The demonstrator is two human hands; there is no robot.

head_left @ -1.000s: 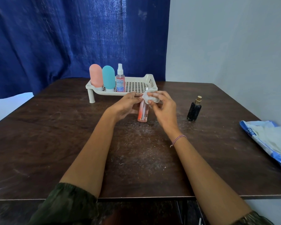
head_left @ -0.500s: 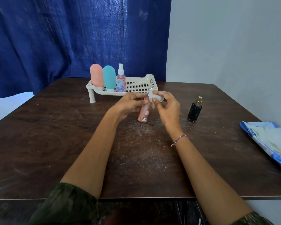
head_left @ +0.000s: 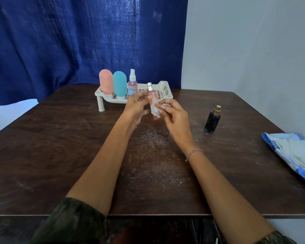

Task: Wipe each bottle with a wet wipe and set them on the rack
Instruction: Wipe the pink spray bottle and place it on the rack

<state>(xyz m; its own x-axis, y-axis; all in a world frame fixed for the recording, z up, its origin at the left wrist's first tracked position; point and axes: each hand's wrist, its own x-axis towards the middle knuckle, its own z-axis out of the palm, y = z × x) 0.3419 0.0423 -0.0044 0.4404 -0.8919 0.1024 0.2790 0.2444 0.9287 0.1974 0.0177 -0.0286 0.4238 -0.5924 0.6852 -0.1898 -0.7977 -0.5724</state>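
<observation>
The right hand (head_left: 174,117) presses a crumpled white wet wipe (head_left: 155,110) against a slim clear pink spray bottle (head_left: 152,99), which the left hand (head_left: 136,106) grips upright above the table. Just beyond the hands stands the white perforated plastic rack (head_left: 163,92).
</observation>
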